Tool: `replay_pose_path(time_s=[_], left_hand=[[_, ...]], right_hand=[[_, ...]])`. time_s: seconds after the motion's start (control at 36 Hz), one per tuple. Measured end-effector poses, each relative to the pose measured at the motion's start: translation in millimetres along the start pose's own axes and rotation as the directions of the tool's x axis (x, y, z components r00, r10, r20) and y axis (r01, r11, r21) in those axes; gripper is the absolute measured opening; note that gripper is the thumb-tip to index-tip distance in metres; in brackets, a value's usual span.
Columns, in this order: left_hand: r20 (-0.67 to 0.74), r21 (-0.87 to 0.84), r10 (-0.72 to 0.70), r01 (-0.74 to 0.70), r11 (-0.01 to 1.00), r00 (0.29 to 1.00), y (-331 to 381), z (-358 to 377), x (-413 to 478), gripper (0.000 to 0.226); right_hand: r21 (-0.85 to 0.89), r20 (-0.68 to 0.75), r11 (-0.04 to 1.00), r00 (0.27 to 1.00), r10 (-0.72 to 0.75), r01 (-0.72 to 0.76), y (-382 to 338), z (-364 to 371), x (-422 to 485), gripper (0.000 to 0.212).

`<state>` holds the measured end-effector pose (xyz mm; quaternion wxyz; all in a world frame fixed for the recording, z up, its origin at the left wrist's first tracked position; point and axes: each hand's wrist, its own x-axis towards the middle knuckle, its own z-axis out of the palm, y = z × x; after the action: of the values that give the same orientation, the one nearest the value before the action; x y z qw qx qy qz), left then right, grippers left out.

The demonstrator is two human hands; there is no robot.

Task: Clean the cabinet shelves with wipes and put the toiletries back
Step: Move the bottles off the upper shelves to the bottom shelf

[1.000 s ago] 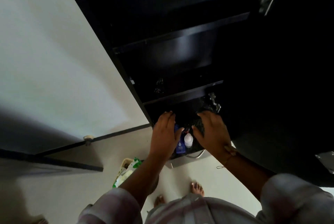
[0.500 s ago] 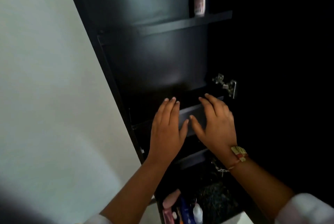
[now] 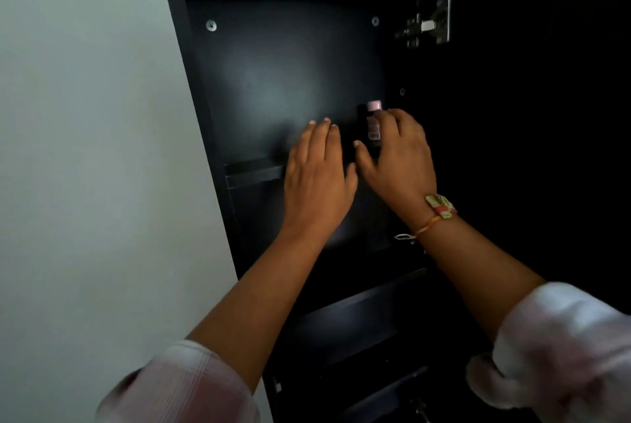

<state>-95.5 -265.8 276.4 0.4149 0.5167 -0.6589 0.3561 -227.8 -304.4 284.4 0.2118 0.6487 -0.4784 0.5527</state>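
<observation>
Pink bottle (image 3: 374, 122), label unreadable, sits within right hand (image 3: 397, 153) open grip; left hand (image 3: 316, 173) flat, empty

- Single view only — a head-worn wide-angle camera; no second view shares the scene.
- Facing: forward and slightly upward into the open black cabinet (image 3: 290, 81), its back panel filling the centre.
- Range: close — both forearms reach from the bottom edge toward the cabinet.
- Left of the cabinet: a pale wall (image 3: 85, 149).
- Right of the cabinet interior: a metal hinge (image 3: 426, 25), near the top edge.
</observation>
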Motion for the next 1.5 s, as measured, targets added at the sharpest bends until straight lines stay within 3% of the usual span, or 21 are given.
replay_pose_path(time_s=[0.14, 0.36, 0.53, 0.67, 1.03, 1.19, 1.33, 1.5], left_hand=[[0.037, 0.092, 0.026, -0.029, 0.995, 0.999, -8.8, 4.0, 13.3, 0.060], [0.046, 0.098, -0.008, 0.004, 0.995, 0.999, -8.3, 9.5, 15.6, 0.053], [0.061, 0.120, 0.016, -0.023, 0.992, 0.998, -9.7, 12.6, 13.1, 0.053], [0.061, 0.133, 0.038, -0.046, 0.990, 0.997, -10.7, 13.8, 11.5, 0.053], [-0.003, -0.033, 0.072, -0.072, 0.997, 0.997, 2.8, -1.9, -21.9, 0.051], [0.080, -0.174, 0.036, -0.022, 0.984, 0.996, 16.6, -7.5, -64.0, 0.053], [0.201, -0.284, 0.020, 0.038, 0.958, 0.979, 26.0, -8.2, -119.9, 0.052], [0.431, -0.357, -0.012, 0.182, 0.916, 0.902, 26.7, 5.2, -205.6, 0.050]], right_hand=[[0.003, 0.083, 0.999, 0.995, 0.048, -0.048, 3.1, 14.3, 34.7, 0.050], [0.074, 0.254, 0.942, 0.920, 0.299, -0.326, 3.1, 23.7, 74.7, 0.043], [0.055, 0.319, 0.922, 0.881, 0.348, -0.384, 8.4, 28.6, 83.8, 0.037], [0.089, 0.294, 0.922, 0.895, 0.336, -0.376, 9.3, 31.0, 83.1, 0.036], [0.538, 0.110, 0.798, 0.961, 0.252, -0.271, -13.9, -7.4, 32.7, 0.031], [0.631, 0.127, 0.729, 0.962, 0.240, -0.265, -20.4, -29.8, -18.3, 0.028], [0.628, 0.198, 0.699, 0.939, 0.282, -0.342, -17.3, -41.3, -87.7, 0.024], [0.534, 0.420, 0.624, 0.819, 0.390, -0.571, 10.5, -18.7, -199.4, 0.020]])
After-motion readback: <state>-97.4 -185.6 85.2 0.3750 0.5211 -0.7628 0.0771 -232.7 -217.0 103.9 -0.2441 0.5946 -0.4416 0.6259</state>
